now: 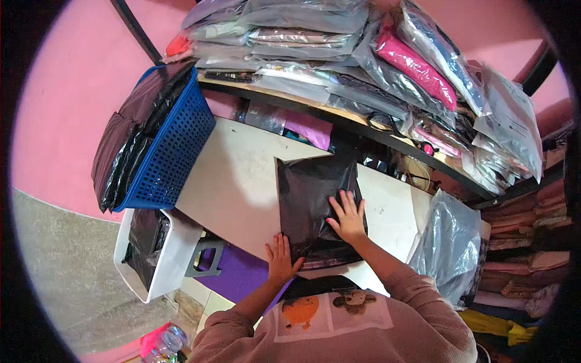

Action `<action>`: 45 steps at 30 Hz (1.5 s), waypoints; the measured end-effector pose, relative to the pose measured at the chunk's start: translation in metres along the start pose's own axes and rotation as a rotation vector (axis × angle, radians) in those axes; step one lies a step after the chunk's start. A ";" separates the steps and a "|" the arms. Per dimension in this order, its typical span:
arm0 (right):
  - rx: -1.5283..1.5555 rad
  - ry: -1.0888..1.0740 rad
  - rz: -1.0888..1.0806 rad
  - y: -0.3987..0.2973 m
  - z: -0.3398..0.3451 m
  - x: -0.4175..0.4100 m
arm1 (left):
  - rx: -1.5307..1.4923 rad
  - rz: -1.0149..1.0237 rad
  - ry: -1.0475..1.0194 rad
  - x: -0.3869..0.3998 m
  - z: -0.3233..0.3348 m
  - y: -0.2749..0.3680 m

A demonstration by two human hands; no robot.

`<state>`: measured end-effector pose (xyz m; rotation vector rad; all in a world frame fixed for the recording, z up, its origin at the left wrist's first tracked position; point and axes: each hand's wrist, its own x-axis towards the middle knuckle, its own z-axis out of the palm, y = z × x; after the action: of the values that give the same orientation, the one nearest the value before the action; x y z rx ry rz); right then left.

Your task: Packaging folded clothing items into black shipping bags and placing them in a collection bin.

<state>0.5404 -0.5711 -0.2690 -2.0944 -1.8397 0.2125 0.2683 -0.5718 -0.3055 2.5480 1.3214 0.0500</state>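
Note:
A black plastic mailing bag (308, 195) lies on the white tabletop (227, 181) in front of me. Its far end reaches the shelf at the back of the table. My right hand (348, 220) rests on the bag's right side with the fingers spread. At the bag's lower left edge is my left hand (282, 261), palm down, its thumb over the plastic and its other fingers at the border of bag and table. Neither hand grips anything. Whatever is inside the bag is hidden, though a pinkish strip shows along its near edge.
A blue perforated basket (170, 149) of black plastic bags stands at the left. Below it hangs or stands a white bin (163, 258). Clear-bagged garments (313, 45) crowd the shelf (290, 102). At right are a clear plastic bag (449, 245) and folded fabric stacks (526, 258).

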 end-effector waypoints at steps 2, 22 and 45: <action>-0.020 -0.046 -0.130 -0.017 0.002 0.015 | 0.054 -0.027 -0.030 -0.009 -0.003 0.001; -0.050 0.123 0.290 0.053 0.022 0.066 | -0.084 -0.345 0.422 0.183 -0.013 0.017; -0.058 0.195 0.291 0.042 0.024 0.110 | -0.068 0.000 0.279 0.230 -0.036 0.026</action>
<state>0.5880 -0.4630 -0.2938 -2.3274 -1.4446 0.0234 0.4180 -0.3922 -0.2852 2.5521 1.3878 0.4576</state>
